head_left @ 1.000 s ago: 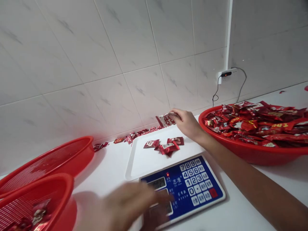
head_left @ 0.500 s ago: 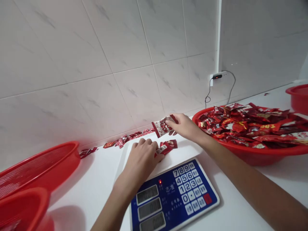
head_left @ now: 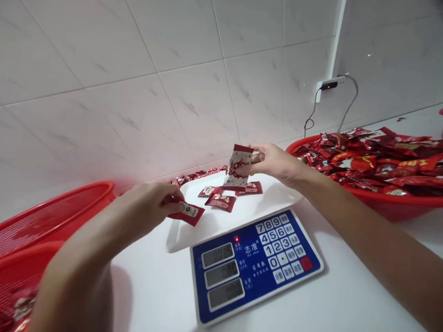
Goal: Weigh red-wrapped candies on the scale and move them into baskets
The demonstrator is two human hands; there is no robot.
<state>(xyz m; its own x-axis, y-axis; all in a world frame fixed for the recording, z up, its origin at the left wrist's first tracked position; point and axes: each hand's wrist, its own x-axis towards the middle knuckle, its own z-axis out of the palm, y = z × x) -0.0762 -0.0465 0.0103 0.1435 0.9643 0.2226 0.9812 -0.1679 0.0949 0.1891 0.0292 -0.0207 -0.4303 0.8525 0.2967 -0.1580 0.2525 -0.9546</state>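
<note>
My left hand pinches a small red candy packet with a pale label, over the left part of the scale's white tray. Between the fingers of my right hand is a white-and-red candy packet, held upright above the tray. Several dark red packets lie on the tray, among them a red packet nearest the front. The scale's blue keypad panel faces me, with three grey displays on its left side.
A red basket heaped with wrapped candies stands at the right. Red baskets stand at the left, the nearer one holding some packets. A row of red packets lies along the tiled wall. A plugged-in cord hangs at the back right.
My left hand has lifted off the tray and moved left with a red packet. My right hand has tipped the white-and-red packet upright. The view has shifted, showing more of the tray.
</note>
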